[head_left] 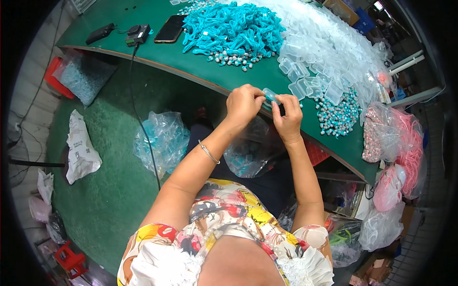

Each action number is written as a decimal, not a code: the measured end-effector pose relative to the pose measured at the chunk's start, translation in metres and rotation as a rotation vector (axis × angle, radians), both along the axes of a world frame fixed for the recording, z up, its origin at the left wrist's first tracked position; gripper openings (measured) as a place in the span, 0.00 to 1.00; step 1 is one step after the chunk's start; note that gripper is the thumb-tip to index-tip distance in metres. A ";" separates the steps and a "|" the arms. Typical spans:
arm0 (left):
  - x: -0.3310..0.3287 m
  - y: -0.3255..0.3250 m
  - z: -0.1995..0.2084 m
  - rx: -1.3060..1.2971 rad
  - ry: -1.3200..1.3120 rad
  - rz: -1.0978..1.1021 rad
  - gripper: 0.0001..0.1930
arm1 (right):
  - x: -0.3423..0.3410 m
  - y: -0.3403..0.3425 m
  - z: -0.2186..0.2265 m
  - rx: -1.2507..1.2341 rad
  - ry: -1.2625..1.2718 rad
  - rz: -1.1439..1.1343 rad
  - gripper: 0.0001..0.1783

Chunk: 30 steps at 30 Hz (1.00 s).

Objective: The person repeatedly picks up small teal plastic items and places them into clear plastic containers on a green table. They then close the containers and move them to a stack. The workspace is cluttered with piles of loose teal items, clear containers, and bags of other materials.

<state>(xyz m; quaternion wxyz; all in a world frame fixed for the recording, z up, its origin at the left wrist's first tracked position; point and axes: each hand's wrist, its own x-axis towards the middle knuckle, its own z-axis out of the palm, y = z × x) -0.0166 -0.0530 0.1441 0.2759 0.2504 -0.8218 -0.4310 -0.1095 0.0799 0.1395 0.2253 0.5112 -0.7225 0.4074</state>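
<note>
Over the near edge of the green table, both hands are at a small clear plastic case (270, 94) with something teal in or under it. My left hand (244, 102) pinches the case's left end between thumb and fingertips. My right hand (289, 113) is closed on its right end, thumb below and index finger on top. Beyond them lies a big heap of bundled teal cords (234, 28), with small grey-and-teal beads (234, 59) along its near side. To the right, a large pile of clear cases (329, 43) spreads out, and more beads (338, 112) lie nearest my right hand.
A phone (170, 29) and a small black device (138, 35) with a hanging cable rest on the table's left part. Bags of pink cord (405, 148) hang at the right end. Plastic bags (162, 138) stand under the table, and a red stool (70, 260) is lower left.
</note>
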 end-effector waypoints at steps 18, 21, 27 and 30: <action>0.013 -0.034 0.011 -0.582 0.160 -0.508 0.20 | 0.009 0.010 -0.003 0.104 0.067 0.041 0.20; 0.019 -0.037 -0.002 -0.593 0.266 -0.530 0.20 | 0.013 0.011 -0.006 0.114 0.112 0.055 0.22; 0.026 -0.030 -0.011 -0.489 0.338 -0.559 0.13 | 0.023 0.015 0.004 0.076 -0.073 0.116 0.16; 0.030 -0.027 -0.005 -0.333 0.356 -0.605 0.11 | 0.031 0.020 0.018 0.090 -0.264 0.143 0.12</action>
